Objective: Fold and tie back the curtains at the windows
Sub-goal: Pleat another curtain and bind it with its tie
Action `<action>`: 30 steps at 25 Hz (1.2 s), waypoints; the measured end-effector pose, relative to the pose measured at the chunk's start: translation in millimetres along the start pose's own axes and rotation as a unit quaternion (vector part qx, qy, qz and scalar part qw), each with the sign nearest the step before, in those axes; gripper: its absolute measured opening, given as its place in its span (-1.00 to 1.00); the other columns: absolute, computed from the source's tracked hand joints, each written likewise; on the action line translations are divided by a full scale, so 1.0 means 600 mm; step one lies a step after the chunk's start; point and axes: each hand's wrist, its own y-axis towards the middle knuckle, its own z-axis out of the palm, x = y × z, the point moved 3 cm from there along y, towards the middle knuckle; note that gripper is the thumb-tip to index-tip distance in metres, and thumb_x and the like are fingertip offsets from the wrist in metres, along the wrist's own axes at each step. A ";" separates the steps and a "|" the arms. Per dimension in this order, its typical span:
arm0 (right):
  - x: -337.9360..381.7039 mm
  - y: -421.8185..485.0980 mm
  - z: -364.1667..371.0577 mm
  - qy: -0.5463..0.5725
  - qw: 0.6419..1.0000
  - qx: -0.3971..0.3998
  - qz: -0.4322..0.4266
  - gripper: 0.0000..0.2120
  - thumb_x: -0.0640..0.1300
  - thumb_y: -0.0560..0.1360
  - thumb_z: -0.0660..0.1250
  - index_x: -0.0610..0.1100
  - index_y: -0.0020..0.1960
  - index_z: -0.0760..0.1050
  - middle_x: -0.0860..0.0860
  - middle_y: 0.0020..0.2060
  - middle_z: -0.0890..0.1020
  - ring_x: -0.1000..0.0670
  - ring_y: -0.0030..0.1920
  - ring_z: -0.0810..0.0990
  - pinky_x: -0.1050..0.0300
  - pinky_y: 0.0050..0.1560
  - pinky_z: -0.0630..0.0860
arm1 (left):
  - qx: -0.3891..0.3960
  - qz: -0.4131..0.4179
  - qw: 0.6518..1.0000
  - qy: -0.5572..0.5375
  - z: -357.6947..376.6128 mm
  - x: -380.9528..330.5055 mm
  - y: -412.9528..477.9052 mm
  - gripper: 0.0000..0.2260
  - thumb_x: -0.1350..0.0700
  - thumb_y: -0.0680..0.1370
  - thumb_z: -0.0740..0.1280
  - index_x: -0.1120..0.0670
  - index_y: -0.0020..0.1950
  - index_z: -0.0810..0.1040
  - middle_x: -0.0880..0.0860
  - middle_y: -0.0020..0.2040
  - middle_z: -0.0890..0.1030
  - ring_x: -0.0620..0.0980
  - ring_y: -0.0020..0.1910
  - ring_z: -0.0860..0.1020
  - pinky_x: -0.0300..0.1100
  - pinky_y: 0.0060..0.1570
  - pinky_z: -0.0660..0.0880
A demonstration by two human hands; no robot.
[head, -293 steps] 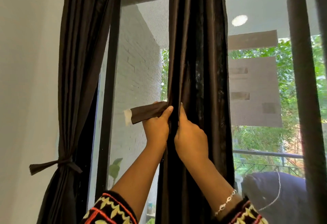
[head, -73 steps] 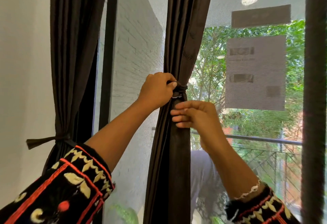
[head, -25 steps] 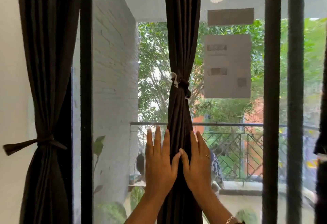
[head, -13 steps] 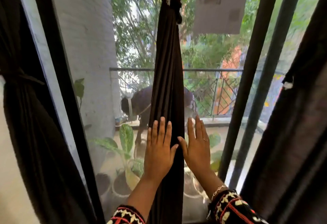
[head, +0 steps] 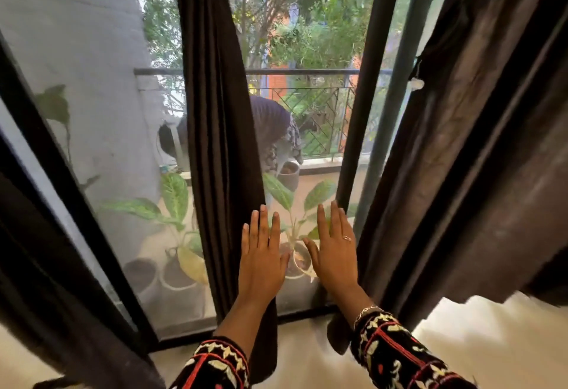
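A dark brown middle curtain (head: 215,130) hangs gathered in a narrow column in front of the window glass; its tie is above the frame and out of view. My left hand (head: 261,253) lies flat with straight fingers at the curtain's right edge, low down. My right hand (head: 333,244) is held flat beside it, fingers straight, over the glass and apart from the fabric. A second dark curtain (head: 479,143) hangs loose at the right, with a small white tab (head: 415,84) on its edge. Another dark curtain (head: 37,259) fills the lower left.
Black window frames (head: 358,130) run up between the panes. Outside are potted plants (head: 181,253), a balcony railing (head: 307,71), a white brick wall (head: 76,50) and a bent-over person (head: 276,130). Pale floor (head: 461,336) lies below the window.
The view has tilted further down, so the middle curtain's tie has left the frame. Both hands have slid lower and spread apart; the right hand is now off the curtain.
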 end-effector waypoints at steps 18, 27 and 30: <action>-0.456 -0.124 -0.188 -0.092 0.990 -0.027 0.103 -0.42 0.18 0.53 -0.05 -0.14 0.42 0.21 -0.22 0.35 0.41 -0.23 0.33 0.43 -0.14 0.21 0.43 | 0.031 0.113 0.990 -0.075 0.004 -0.463 0.004 -0.36 -0.17 0.46 0.07 0.15 0.45 0.18 0.22 0.46 0.23 0.08 0.49 0.01 -0.03 0.42 -0.09; -0.534 0.033 -0.258 -0.140 0.980 -0.117 0.080 -0.41 0.16 0.50 0.02 -0.14 0.43 0.23 -0.22 0.38 0.37 -0.23 0.36 0.39 -0.14 0.26 0.37 | -0.060 0.159 0.983 -0.071 -0.003 -0.548 0.192 -0.36 -0.19 0.50 0.03 0.17 0.47 0.15 0.24 0.47 0.21 0.15 0.46 0.08 0.04 0.43 0.02; -0.543 0.126 -0.281 -0.126 0.977 -0.153 0.076 -0.40 0.22 0.57 -0.16 -0.12 0.46 0.14 -0.21 0.41 0.32 -0.22 0.40 0.33 -0.11 0.30 0.32 | -0.101 0.155 0.980 -0.078 -0.009 -0.563 0.289 -0.36 -0.19 0.51 0.02 0.17 0.48 0.14 0.24 0.48 0.18 0.14 0.47 0.08 0.09 0.42 0.11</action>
